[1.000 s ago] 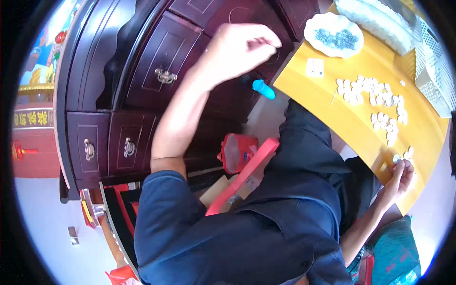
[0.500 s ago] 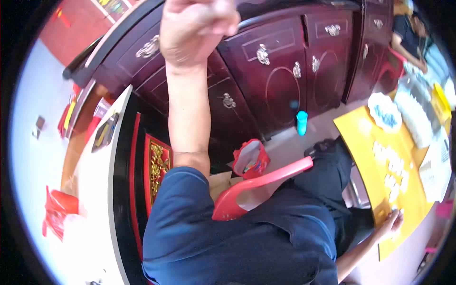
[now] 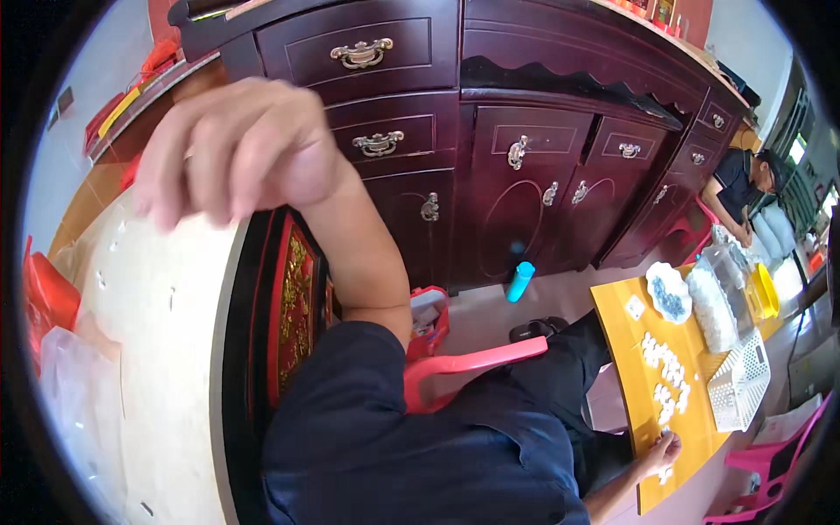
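My left hand (image 3: 241, 153) is raised over the pale tabletop at the left. Its fingers hang down loosely bent and a little apart, with nothing visible in them; motion blurs their tips. To the right, my right hand (image 3: 661, 453) rests at the near end of an orange-yellow table (image 3: 626, 341). Its fingers are pinched together around what looks like a small white piece (image 3: 666, 430). Several small white pieces (image 3: 667, 372) lie scattered just beyond that hand. Farther back are a white scalloped dish (image 3: 658, 273) holding bluish-grey bits and a clear bag of white pieces (image 3: 710, 311).
A white perforated basket (image 3: 739, 385) and a yellow container (image 3: 764, 291) stand at the table's right. A red plastic chair (image 3: 477, 360) is beside my body. Dark wooden cabinets (image 3: 534, 223) line the back, with a turquoise bottle (image 3: 521, 282) before them. Another person (image 3: 735, 188) sits at far right.
The view has turned toward the left. My left hand has come down and left, from the top edge to over the pale tabletop. My right hand stays at the orange-yellow table.
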Motion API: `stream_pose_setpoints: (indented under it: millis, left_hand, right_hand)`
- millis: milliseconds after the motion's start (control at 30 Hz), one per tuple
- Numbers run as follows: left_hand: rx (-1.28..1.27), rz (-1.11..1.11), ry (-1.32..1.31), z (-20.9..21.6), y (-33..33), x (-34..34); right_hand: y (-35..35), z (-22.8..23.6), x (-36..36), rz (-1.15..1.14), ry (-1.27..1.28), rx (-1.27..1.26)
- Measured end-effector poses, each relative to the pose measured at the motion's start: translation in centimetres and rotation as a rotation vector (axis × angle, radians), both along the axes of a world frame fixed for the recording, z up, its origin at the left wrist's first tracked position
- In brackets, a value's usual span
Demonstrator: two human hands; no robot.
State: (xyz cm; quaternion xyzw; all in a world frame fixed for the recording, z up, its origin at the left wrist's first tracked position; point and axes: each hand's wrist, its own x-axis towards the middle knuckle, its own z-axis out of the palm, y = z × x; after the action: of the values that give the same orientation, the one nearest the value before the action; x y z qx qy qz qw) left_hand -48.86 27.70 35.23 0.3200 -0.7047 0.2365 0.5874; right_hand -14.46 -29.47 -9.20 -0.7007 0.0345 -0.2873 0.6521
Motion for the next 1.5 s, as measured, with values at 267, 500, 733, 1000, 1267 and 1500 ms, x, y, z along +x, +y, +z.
stream_pose_setpoints:
  millis: [267,500,733,1000,1267,1500]
  left_hand:
    - [0.15,-0.077,-0.207,0.3,-2.7,-2.4]
    - [0.111,-0.148,-0.165,0.0,-2.9,-3.2]
    - [0.114,-0.162,0.082,0.3,-3.7,1.6]
    - [0.533,0.769,0.697,-10.4,-10.7,22.3]
    - [0.998,0.979,0.597,-22.6,-24.4,39.2]
    - [1.103,0.949,0.371,-28.1,-33.5,46.4]
  right_hand:
    - [-0.2,0.0,0.5,-0.021,0.012,-0.029]
    - [-0.4,0.5,-0.1,-0.024,0.044,-0.007]
    - [-2.2,-0.3,-1.6,0.012,0.12,0.064]
    - [2.6,1.8,-1.5,-0.089,0.1,-0.033]
    - [2.7,4.5,-3.9,-0.244,0.15,-0.135]
    - [2.3,5.9,-5.1,-0.298,0.164,-0.35]
